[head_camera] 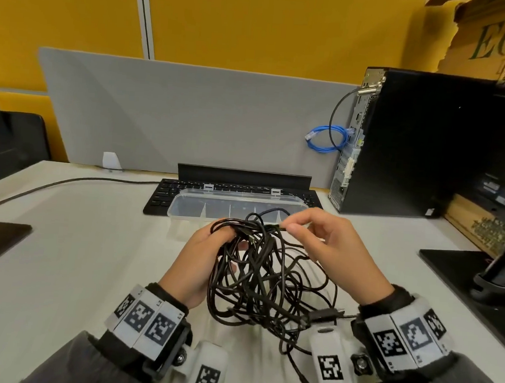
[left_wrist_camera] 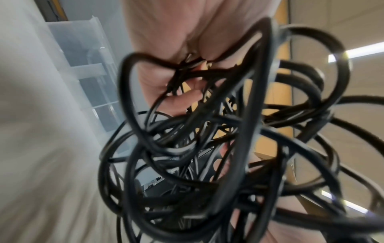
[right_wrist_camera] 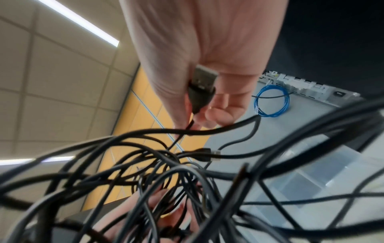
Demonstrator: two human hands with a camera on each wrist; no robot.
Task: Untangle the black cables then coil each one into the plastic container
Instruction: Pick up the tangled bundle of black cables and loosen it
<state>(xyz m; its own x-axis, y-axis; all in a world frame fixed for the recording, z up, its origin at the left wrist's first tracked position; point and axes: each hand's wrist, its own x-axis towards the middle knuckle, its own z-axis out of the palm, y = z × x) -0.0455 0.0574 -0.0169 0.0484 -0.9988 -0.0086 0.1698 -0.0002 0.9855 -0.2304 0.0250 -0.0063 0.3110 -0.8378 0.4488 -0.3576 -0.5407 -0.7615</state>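
Cables (head_camera: 264,278), black and knotted into one loose bundle, hang between both hands above the white desk (head_camera: 68,246). The left hand (head_camera: 200,259) has its fingers curled round the upper loops of the tangle, carrying most of it. The right hand (head_camera: 328,245) pinches a single strand at the bundle's top between thumb and fingers, and a USB plug (right_wrist_camera: 202,87) lies against its palm in the wrist view. Just beyond the fingertips sits the clear plastic container (head_camera: 237,209), lid open, with dividers inside, resting partly on a black keyboard (head_camera: 166,195). Further right of the right hand stands a black computer tower (head_camera: 415,143) with a blue cable (head_camera: 328,138) beside it.
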